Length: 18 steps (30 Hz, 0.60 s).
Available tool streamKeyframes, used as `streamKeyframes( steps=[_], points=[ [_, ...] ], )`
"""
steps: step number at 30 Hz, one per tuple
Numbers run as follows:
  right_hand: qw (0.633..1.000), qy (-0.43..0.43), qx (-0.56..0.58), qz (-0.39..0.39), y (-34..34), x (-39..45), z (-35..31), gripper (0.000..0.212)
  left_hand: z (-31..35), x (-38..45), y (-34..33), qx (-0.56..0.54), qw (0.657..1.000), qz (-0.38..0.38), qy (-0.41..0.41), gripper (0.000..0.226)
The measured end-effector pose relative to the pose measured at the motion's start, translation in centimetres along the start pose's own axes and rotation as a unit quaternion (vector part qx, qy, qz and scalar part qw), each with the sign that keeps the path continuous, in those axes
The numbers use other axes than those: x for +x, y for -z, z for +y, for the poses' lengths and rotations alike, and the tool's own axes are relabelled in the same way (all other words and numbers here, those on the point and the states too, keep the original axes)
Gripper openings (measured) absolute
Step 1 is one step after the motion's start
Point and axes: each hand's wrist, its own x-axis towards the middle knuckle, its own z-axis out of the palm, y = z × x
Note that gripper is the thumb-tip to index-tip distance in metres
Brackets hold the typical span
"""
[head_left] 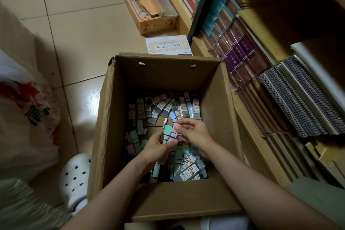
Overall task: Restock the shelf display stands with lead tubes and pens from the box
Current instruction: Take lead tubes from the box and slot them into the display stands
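- Looking down through the head camera, I see the open cardboard box [164, 80] on the tiled floor [78, 30], just in front of my knees, its tall walls closing in on both my forearms.
- Just beside the box on the right runs a low shelf [248, 117] packed with wrapped notebooks [235, 56] and spiral-bound pads [302, 99].
- Beyond the far wall of the box lies a white printed carton [169, 45], and further back a smaller open carton [149, 5] with clear packets inside.
- On the left a white plastic bag with red print [24, 110] slumps on the floor, and my white perforated clog [75, 179] stands between it and the box.
- My left hand [158, 147] is curled round a small fan of lead tubes [170, 132]: I count two clearly, one green-topped and one pink-topped, with a white pen-like tip sticking out above them.
- My right hand [196, 132] reaches in from the right, its fingers pinching the top of the pink tube, so both hands meet on the same bundle above the heap.
- The loose lead tubes [168, 106] cover the bottom of the box, too many and too overlapped to count; some are grey with red-and-white labels, others green or dusty pink.
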Motion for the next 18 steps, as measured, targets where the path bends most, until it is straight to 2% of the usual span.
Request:
streamKeyframes(
  steps=[2, 3, 4, 6, 8, 10, 18],
  points=[
    [0.999, 0.0, -0.044, 0.009, 0.7, 0.0, 0.4, 0.019, 0.0, 0.1, -0.2, 0.018, 1.0, 0.011, -0.002, 0.028],
    [0.991, 0.013, -0.133, 0.021, 1.1, 0.1, 0.7, 0.021, -0.1, 0.1, -0.2, 0.018, 1.0, 0.019, -0.003, 0.029],
    [0.968, 0.023, -0.249, 0.024, 1.6, 0.0, 1.1, 0.022, -0.1, 0.1, -0.1, 0.016, 0.999, 0.029, -0.001, 0.03],
    [0.894, 0.005, -0.449, -0.011, 2.4, -0.4, 2.1, 0.026, -0.1, 0.0, 0.0, 0.01, 0.999, 0.047, 0.003, 0.033],
    [0.821, -0.024, -0.569, -0.044, 2.9, -0.8, 3.2, 0.04, -0.1, 0.1, 0.0, -0.001, 0.999, 0.053, 0.011, 0.036],
    [0.784, -0.026, -0.619, -0.045, 2.9, -1.0, 3.9, 0.049, -0.1, 0.1, -0.1, -0.01, 0.998, 0.051, 0.026, 0.036],
    [0.751, 0.017, -0.659, -0.034, 2.6, -0.9, 4.7, 0.063, 0.0, 0.1, -0.2, -0.044, 0.996, 0.048, 0.054, 0.031]
  ],
)
